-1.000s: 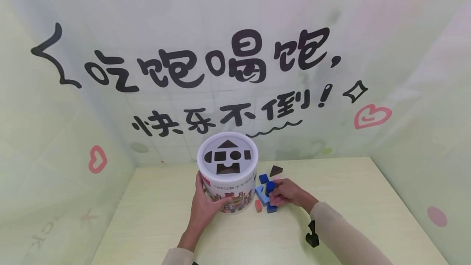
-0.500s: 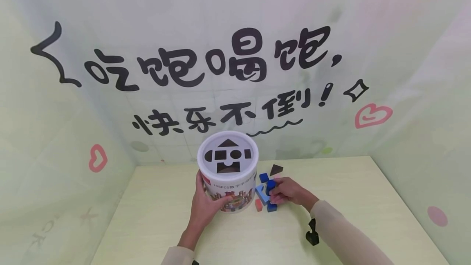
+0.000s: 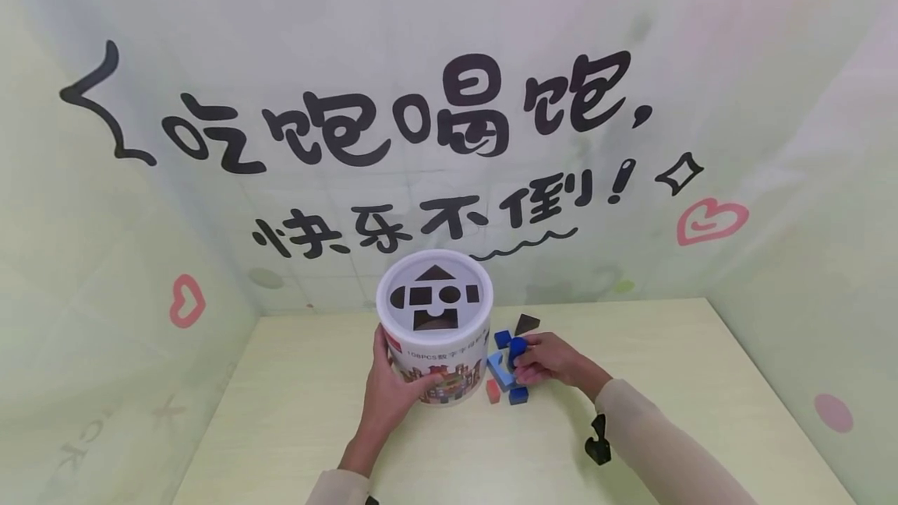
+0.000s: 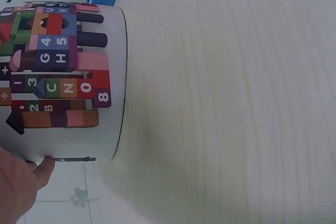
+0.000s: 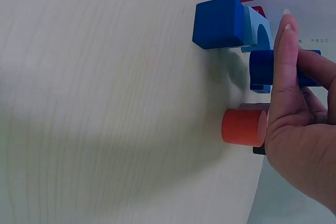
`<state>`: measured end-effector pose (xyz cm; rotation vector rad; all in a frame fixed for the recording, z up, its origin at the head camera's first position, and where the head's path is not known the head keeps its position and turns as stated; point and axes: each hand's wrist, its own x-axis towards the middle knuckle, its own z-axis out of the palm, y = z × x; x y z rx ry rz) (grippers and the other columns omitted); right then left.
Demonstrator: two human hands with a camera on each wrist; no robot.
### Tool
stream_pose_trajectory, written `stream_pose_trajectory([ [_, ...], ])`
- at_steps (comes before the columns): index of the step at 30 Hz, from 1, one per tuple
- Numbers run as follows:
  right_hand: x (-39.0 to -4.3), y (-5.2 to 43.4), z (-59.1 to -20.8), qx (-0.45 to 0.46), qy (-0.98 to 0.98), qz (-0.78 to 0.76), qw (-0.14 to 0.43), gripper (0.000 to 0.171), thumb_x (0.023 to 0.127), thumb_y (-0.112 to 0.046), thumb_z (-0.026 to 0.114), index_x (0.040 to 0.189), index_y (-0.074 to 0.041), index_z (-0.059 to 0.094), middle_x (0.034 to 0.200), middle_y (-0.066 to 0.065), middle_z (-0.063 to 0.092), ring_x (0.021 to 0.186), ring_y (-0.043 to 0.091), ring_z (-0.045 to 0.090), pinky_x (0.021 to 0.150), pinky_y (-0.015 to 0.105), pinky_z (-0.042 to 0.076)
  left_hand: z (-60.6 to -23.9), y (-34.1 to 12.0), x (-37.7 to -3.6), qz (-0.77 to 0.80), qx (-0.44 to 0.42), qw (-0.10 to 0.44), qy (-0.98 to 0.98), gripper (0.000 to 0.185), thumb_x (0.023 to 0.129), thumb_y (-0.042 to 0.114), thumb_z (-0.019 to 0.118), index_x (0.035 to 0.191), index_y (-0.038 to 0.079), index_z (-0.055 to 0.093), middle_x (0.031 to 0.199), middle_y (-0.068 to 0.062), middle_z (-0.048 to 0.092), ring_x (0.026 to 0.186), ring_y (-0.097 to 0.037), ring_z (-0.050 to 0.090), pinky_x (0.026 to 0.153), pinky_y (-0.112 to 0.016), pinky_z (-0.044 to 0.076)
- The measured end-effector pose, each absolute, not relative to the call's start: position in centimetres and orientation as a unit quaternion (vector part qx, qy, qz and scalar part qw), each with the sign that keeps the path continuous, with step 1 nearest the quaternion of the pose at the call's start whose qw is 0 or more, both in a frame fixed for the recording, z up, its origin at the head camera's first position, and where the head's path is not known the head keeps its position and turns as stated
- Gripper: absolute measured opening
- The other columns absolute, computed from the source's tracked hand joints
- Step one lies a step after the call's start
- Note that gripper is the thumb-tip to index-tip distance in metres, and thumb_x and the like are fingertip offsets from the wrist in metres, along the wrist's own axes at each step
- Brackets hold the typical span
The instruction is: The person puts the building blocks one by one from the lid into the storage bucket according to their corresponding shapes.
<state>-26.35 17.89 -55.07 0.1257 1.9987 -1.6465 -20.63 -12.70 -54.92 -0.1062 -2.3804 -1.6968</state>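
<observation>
On the pale wooden table (image 3: 631, 380), your left hand (image 3: 393, 400) grips the side of the white shape-sorter bucket (image 3: 435, 333), which stands upright near the table's middle. Just right of the bucket, your right hand (image 3: 554, 361) pinches a dark blue cylinder block (image 3: 517, 347) above the light blue arch block (image 3: 500, 370). Beside these lie a blue cube (image 5: 219, 23), an orange cylinder (image 5: 242, 127) and a dark triangle block (image 3: 525, 323).
</observation>
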Motion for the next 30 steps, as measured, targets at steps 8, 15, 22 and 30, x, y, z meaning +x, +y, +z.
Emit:
stream_pose_trajectory([
  [8,-26.4,17.8,-54.6,0.046,0.749,-0.602,0.273,0.017,0.091,-0.003,0.062,0.106,0.005,0.062,0.078,0.014,0.071,0.062,0.019,0.071,0.06,0.03,0.062,-55.0,-12.7,-20.6,-0.578,-0.039,0.111,-0.807,0.12,0.057,0.051,0.091,0.15,0.046,0.014,0.14,0.014,0.044,0.134,-0.019,0.043,0.11,-0.054,0.039],
  [15,-26.2,17.7,-53.9,0.036,0.75,-0.599,0.278,0.018,0.092,-0.003,0.062,0.107,0.005,0.061,0.078,0.013,0.071,0.062,0.018,0.07,0.061,0.03,0.062,-55.0,-12.7,-20.6,-0.581,-0.04,0.114,-0.805,0.122,0.057,0.05,0.091,0.151,0.045,0.014,0.142,0.012,0.044,0.135,-0.021,0.043,0.11,-0.055,0.038],
  [22,-26.1,17.6,-53.2,0.035,0.751,-0.596,0.284,0.022,0.091,-0.004,0.063,0.111,0.005,0.061,0.078,0.013,0.071,0.061,0.018,0.07,0.061,0.03,0.062,-55.1,-12.7,-20.5,-0.58,-0.037,0.109,-0.807,0.122,0.057,0.051,0.091,0.151,0.045,0.014,0.141,0.013,0.044,0.135,-0.021,0.043,0.109,-0.056,0.039],
  [30,-25.6,17.4,-52.2,0.015,0.756,-0.588,0.285,0.023,0.092,-0.006,0.063,0.112,0.005,0.061,0.079,0.014,0.071,0.062,0.019,0.071,0.06,0.03,0.061,-55.0,-12.7,-20.6,-0.578,-0.038,0.11,-0.807,0.122,0.057,0.052,0.09,0.151,0.045,0.013,0.142,0.012,0.044,0.135,-0.022,0.042,0.109,-0.057,0.039],
])
